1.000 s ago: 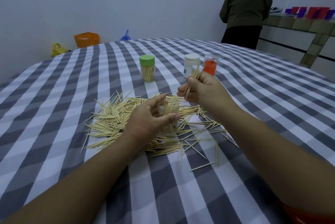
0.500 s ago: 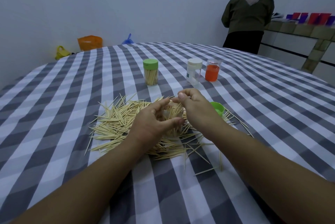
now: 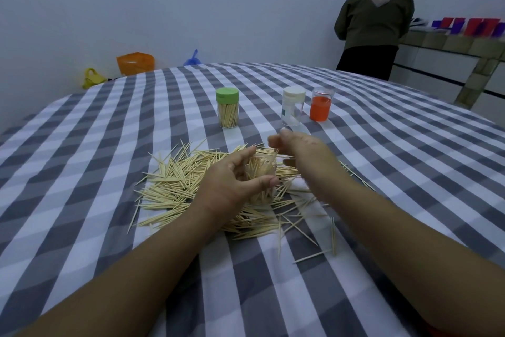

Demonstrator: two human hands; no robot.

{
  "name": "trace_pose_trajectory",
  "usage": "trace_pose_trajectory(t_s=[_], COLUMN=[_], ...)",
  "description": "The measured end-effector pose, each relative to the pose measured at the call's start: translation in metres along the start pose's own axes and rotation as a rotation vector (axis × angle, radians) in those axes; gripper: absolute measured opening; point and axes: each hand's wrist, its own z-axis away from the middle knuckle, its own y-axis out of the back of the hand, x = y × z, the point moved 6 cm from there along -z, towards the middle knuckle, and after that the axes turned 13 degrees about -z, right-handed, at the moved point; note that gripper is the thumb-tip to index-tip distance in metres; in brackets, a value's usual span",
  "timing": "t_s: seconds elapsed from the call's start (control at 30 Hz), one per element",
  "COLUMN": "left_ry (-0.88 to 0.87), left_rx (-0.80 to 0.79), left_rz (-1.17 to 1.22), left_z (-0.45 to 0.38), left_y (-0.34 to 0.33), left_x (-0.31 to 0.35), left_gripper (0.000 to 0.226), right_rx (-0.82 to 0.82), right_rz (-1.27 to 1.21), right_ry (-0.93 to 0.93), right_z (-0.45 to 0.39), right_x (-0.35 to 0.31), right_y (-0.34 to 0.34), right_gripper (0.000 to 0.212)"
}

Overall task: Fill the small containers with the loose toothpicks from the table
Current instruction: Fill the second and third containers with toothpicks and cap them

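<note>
- Grey-and-white checked cloth covers the surface, and a person stands at the far wall
- Loose toothpicks lie heaped at the middle of the cloth
- Left hand curls thumb and fingers round a clear container standing upright in the heap, toothpicks inside it
- Right hand sits just above the container's mouth, blurred; its fingers look bunched, and what they pinch I cannot tell
- Behind stand a green-capped jar holding toothpicks, a white-capped jar and an orange jar
</note>
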Motion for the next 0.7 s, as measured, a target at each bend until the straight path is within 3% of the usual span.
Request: trace_pose_trajectory(t_s=[0.07,0.17,0.23,0.33,0.53,0.7], left_ry=[0.006,-0.001,-0.005,-0.015,-0.015,-0.011], left_rx=[-0.004,-0.007,-0.002,0.000,0.014,-0.001], left_rz=[0.008,0.015,0.012,0.000,-0.041,-0.029], left_z=[0.000,0.000,-0.001,-0.001,0.000,-0.001], left_y=[0.000,0.000,0.000,0.000,0.001,0.000], left_x=[-0.001,-0.001,-0.002,-0.001,-0.001,-0.001], left_gripper=[0.091,0.092,0.092,0.091,0.089,0.089], right_rx=[-0.015,-0.179,-0.287,-0.362,-0.412,-0.362], right_rz=[0.122,0.594,0.780,0.862,0.912,1.072], right_ry=[0.026,0.017,-0.007,0.049,0.178,0.135], right_z=[-0.007,-0.010,-0.009,-0.010,-0.014,-0.020], right_x=[0.003,0.014,0.024,0.031,0.027,0.037], right_y=[0.009,0.014,0.013,0.007,-0.004,-0.001], right_gripper=[0.025,0.047,0.060,0.065,0.039,0.034])
